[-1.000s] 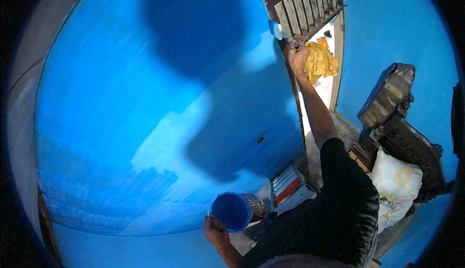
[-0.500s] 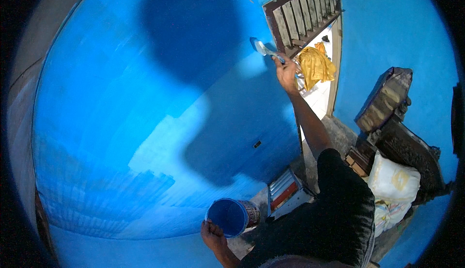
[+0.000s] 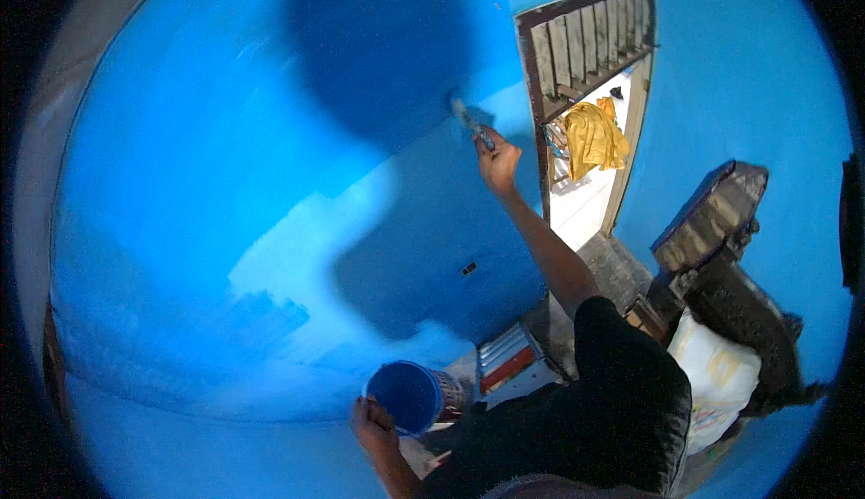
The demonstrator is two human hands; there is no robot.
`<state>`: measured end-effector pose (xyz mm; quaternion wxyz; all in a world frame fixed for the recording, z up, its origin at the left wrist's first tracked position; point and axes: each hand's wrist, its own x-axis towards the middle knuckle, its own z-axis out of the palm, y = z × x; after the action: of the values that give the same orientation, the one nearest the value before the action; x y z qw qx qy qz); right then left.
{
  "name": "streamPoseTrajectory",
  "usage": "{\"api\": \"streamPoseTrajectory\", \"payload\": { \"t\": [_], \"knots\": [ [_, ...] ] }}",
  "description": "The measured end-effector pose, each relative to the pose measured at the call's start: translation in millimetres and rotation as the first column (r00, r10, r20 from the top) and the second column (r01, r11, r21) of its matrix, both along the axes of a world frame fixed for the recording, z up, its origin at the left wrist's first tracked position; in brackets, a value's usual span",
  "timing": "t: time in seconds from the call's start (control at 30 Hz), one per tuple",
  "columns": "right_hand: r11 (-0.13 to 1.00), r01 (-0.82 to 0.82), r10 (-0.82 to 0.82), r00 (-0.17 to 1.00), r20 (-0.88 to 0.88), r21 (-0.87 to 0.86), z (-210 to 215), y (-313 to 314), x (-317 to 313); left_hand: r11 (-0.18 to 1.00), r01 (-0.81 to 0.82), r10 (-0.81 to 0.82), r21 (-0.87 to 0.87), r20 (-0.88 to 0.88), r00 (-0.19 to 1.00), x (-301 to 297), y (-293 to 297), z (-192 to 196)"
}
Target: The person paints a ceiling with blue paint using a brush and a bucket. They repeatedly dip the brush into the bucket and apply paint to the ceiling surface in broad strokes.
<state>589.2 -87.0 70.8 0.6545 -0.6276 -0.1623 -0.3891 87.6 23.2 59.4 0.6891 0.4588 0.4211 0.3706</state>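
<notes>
My right hand (image 3: 499, 162) is closed around the handle of a paintbrush (image 3: 470, 124), its bristles against the blue wall (image 3: 207, 165) left of the doorway. Low in the view, my left hand (image 3: 375, 427) grips the rim of a paint bucket (image 3: 441, 400), which is tilted so its blue inside shows. Deeper, fresher-looking blue covers the upper wall; a paler patch lies below it. The shadow of a head and body falls across the wall and over the brush area.
A doorway with a slatted transom (image 3: 590, 44) stands right of my brush, a yellow cloth (image 3: 595, 141) hanging in it. Dark carved furniture (image 3: 734, 310) and a white sack (image 3: 712, 364) stand at the right. A box with a red stripe (image 3: 512, 364) sits below a wall socket (image 3: 468, 268).
My right hand has drawn the brush leftward and slightly down along the wall, away from the door frame. The bucket and left hand sit slightly further left in view.
</notes>
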Motion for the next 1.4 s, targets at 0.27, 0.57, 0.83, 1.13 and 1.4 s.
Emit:
{"api": "streamPoseTrajectory", "payload": {
  "t": [0.27,0.57,0.83,1.13,1.4],
  "knots": [
    [0.909,0.390,-0.363,0.914,0.181,-0.148,16,-50,24,0.997,-0.014,0.022,-0.077,0.101,0.995,-1,-10,2],
    [0.926,0.256,-0.210,0.960,0.187,-0.277,45,-18,25,0.991,0.030,-0.008,-0.127,0.166,0.986,-14,-24,-6],
    [0.876,-0.326,0.365,0.930,0.045,-0.356,49,39,-77,0.992,-0.046,0.052,-0.116,0.052,0.997,-22,-19,-9],
    [0.967,0.234,-0.235,0.972,0.000,-0.106,45,-98,98,0.999,-0.022,0.021,-0.023,-0.070,0.997,-30,-13,-15],
    [0.811,0.583,-0.567,0.805,0.173,-0.055,35,-34,88,0.999,-0.017,0.015,-0.034,-0.057,0.998,-18,-6,-6]
  ]
}}
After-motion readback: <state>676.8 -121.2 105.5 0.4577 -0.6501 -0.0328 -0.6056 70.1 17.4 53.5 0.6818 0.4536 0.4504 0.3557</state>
